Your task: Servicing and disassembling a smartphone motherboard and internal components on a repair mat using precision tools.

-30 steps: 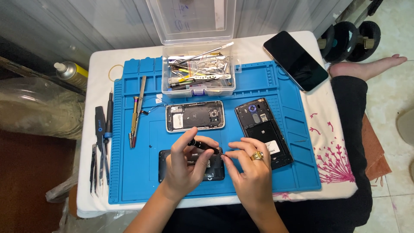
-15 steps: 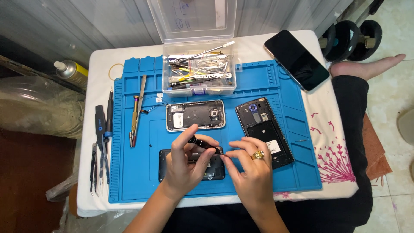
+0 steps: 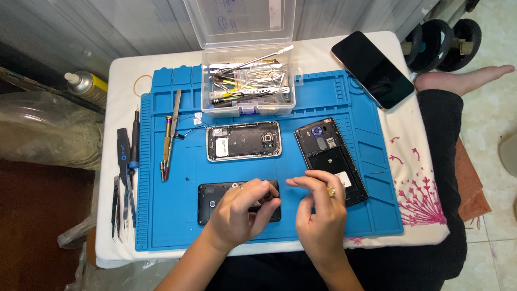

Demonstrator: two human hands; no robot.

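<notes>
bright, even light; sharp focus

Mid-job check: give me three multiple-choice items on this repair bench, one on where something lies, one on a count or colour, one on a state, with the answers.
1. Where does the clear tool box sit?
A. at the far edge of the blue mat
B. on the floor
C. under the left hand

2. How many phones lie on the mat itself?
A. one
B. three
C. five

3. What state is the silver-framed phone in?
A. sealed, screen lit
B. back off, insides showing
C. wrapped in plastic

Answers:
1 A: the box stands at the mat's far side, lid up.
2 B: the silver-framed phone, an opened black phone to its right, and a black phone under the left hand; a fourth, whole phone lies off the mat on the white cloth.
3 B: its inner parts show.
</notes>
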